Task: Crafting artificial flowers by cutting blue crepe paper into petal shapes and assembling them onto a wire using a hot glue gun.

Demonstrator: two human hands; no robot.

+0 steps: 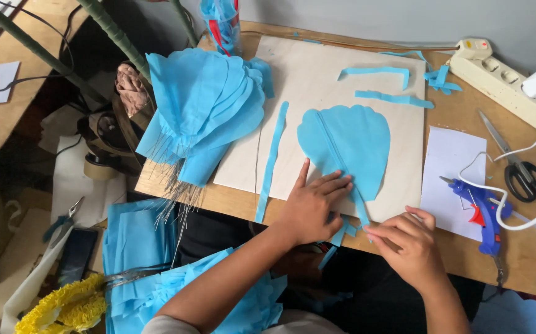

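A light blue petal-shaped fabric piece [354, 139] lies flat on a pale board [317, 68], with a thin strip running down its middle to a narrow stem. My left hand [310, 207] presses flat on the petal's lower left part, fingers spread. My right hand [407, 247] pinches the bottom end of the stem near the board's front edge. A long blue strip [272, 161] lies on the board to the left of the petal.
A stack of finished blue petals with wire stems [203, 111] sits at the left. A blue glue gun [481, 207] rests on white paper [450, 167]; scissors [518, 164] and a power strip [506, 80] lie at right. Blue scraps [385, 83] lie at the back.
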